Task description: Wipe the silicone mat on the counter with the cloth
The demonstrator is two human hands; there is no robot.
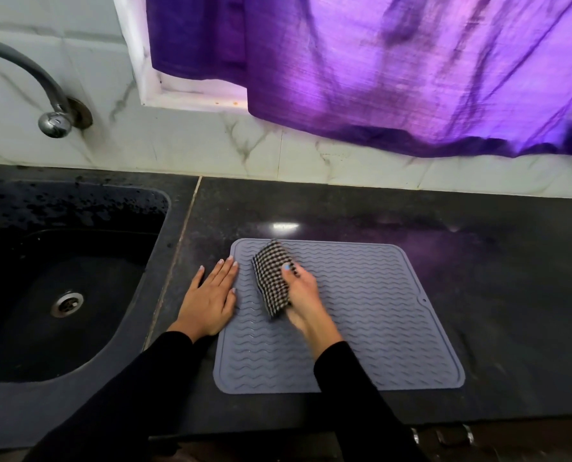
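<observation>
black counter (411, 228) | sink (28, 368) left | purple curtain (394, 68) | right hand (303, 291) grip pinching cloth (273, 278)

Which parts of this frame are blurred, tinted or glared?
Head view: right hand and checked cloth slightly motion-blurred; left hand sharp on the mat edge. Backlit purple curtain casts a violet tint on the counter, with a small glare spot. Wide-angle bending at edges.

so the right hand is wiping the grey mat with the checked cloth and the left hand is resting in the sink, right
Not quite. The head view shows the left hand lying flat on the counter, its fingers on the left edge of the grey silicone mat, not in the sink. The rest holds: the right hand grips the checked cloth on the mat.
</observation>
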